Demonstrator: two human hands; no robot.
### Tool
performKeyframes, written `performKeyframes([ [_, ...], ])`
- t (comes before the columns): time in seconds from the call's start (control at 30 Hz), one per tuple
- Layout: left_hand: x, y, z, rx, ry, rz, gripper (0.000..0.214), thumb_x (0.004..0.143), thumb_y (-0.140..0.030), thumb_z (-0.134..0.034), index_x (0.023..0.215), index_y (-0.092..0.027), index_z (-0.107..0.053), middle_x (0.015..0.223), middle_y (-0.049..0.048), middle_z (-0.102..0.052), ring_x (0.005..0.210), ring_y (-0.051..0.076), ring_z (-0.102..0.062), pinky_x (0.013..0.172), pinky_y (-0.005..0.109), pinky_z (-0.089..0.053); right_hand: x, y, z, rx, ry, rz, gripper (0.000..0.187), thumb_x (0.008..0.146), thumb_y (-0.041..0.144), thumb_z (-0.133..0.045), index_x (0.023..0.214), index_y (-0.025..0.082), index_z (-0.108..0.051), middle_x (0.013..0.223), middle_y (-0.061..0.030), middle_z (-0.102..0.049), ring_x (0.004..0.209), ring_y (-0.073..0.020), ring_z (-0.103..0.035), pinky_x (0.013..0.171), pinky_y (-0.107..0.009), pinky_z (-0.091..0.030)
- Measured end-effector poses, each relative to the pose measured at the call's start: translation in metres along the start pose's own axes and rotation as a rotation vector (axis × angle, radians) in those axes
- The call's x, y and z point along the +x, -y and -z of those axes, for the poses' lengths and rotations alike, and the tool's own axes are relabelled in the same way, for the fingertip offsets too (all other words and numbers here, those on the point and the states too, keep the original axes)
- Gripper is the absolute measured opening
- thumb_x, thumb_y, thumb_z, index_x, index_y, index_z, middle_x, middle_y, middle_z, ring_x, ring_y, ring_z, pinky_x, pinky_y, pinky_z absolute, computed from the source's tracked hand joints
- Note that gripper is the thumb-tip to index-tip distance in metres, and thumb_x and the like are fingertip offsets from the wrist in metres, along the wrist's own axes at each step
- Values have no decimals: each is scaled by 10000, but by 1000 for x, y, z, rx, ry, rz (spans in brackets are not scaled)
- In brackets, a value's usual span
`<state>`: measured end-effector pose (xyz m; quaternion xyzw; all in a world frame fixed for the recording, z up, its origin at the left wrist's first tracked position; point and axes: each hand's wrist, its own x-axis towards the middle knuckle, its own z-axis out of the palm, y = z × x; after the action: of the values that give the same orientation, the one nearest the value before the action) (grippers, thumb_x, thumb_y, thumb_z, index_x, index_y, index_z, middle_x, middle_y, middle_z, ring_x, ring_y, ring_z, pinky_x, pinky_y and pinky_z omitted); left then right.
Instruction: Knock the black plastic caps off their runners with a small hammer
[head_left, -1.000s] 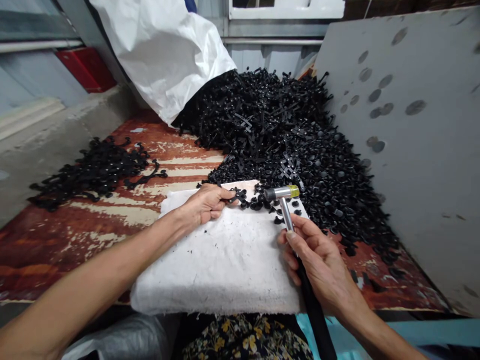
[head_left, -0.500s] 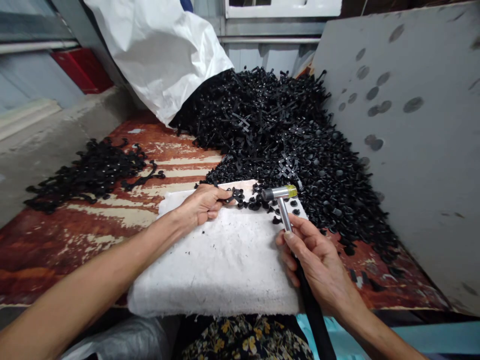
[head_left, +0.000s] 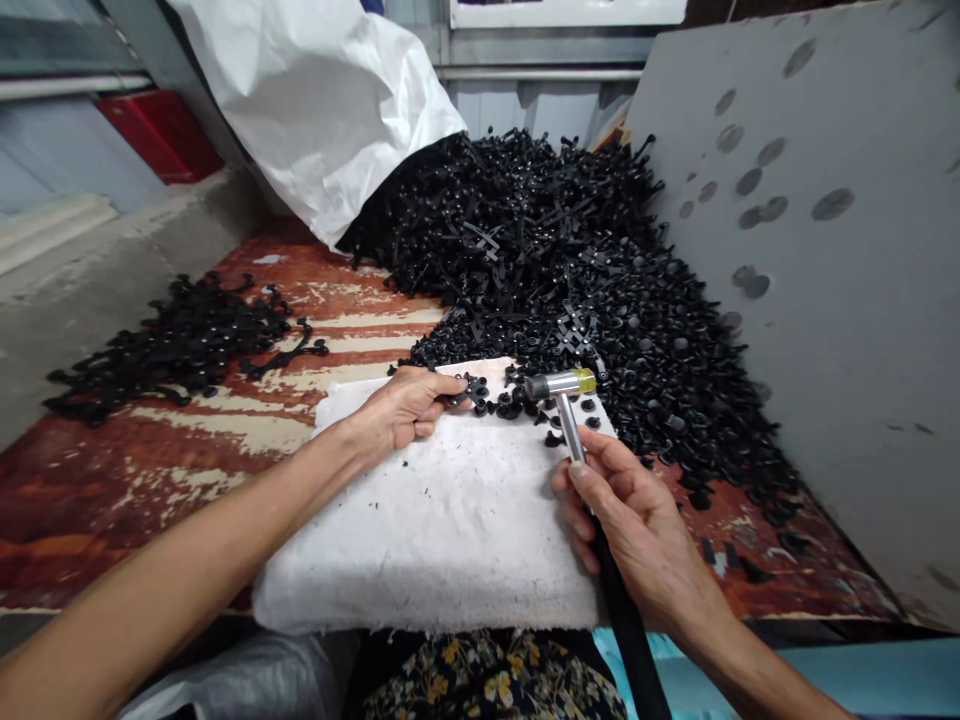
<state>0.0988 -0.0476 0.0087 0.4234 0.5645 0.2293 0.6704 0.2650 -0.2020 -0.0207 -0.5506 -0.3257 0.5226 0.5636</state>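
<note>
Obs., left to right, all places referred to the white pad (head_left: 450, 520).

- Far left of the pad: a small pile of black pieces (head_left: 180, 340) is lying on the worn red table (head_left: 112, 500), well apart from the pad. Likely kept separate from the unsorted stock.
- At the pad's far left corner: my left hand (head_left: 405, 410) is resting palm down, fingers half curled, thumb and fingertips pinching one black piece (head_left: 470, 386) flat onto the pad. Judged: pinning it so it cannot skip away.
- Just right of that piece, over the pad's far edge: the hammer (head_left: 561, 384) head is hovering among loose pieces, yellow face to the right.
- At the pad's right edge: my right hand (head_left: 637, 530) is closing fully round the handle, thumb lying along the shaft, probably for short, controlled taps.
- Beyond and right of the pad: the big heap (head_left: 570, 270) is spilling from the white sack (head_left: 322, 110), banked against a grey board (head_left: 825, 300), within easy reach.

Versus half a second ago: both hands, the piece and the hammer are keeping nearly the same places; only the view is shifting slightly.
</note>
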Motion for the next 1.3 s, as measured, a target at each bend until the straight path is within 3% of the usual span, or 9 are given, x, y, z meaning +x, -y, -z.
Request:
performKeyframes([
  [0.13,2,1,2,-13,44,-5,201,803,-103,-623,617,-106,-548,594,80,-674,295,-16,-212,289,145,-124,0,0,0,2,-3,-3,396,799,459,-672,1106,236,-558,718,46,-569,415,-53,-379,294,-148,-337],
  [0.73,-1,-2,-1,-2,0,25,221,815,-83,-607,614,-115,-522,589,86,-675,294,-17,-186,292,142,-118,-1,4,-3,-5,-39,-36,438,753,470,-693,1089,223,-559,698,45,-565,410,-55,-379,284,-153,-342],
  [0.9,-4,-4,-4,9,-26,26,237,814,-79,-608,610,-130,-498,579,88,-674,291,-12,-234,302,142,-124,0,3,-3,-5,-42,-37,436,755,470,-695,1093,229,-561,697,46,-566,410,-54,-379,287,-153,-345],
  [1.3,-7,-12,-12,80,-106,29,231,799,-80,-616,630,-159,-481,494,42,-629,280,-1,-180,315,164,-96,1,1,-2,16,-18,-29,435,765,465,-691,1105,235,-549,701,47,-570,407,-54,-375,284,-150,-339],
])
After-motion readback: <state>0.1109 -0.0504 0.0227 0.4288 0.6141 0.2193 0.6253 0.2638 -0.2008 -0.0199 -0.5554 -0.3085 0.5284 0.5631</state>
